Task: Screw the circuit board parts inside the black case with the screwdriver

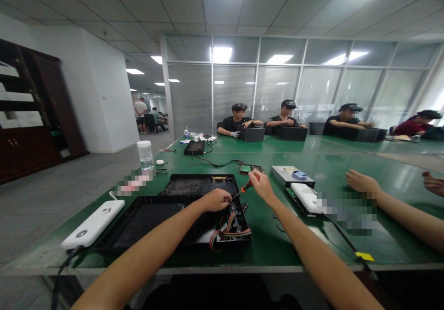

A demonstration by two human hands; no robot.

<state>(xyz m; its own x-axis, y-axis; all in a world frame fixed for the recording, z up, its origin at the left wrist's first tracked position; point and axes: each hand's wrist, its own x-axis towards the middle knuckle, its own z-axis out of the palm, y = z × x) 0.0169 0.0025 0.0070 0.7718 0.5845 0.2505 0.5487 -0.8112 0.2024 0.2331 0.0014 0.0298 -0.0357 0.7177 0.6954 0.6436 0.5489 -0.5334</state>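
An open black computer case (156, 217) lies on the green table (312, 162) in front of me. My left hand (217, 199) is closed, resting on the case's right edge near a bundle of coloured ribbon cable (231, 231). My right hand (262, 185) is closed round an orange-handled screwdriver (247, 186), whose tip points down-left towards my left hand. What the left fingers pinch, if anything, is too small to make out.
A white power bank (93, 223) lies left of the case, another white device (305, 197) to the right. A grey drive (291, 174), a green circuit board (245, 168), a clear jar (144, 155) and loose wires sit farther back. A neighbour's arm (391, 208) rests on the right. Several people work at the far side.
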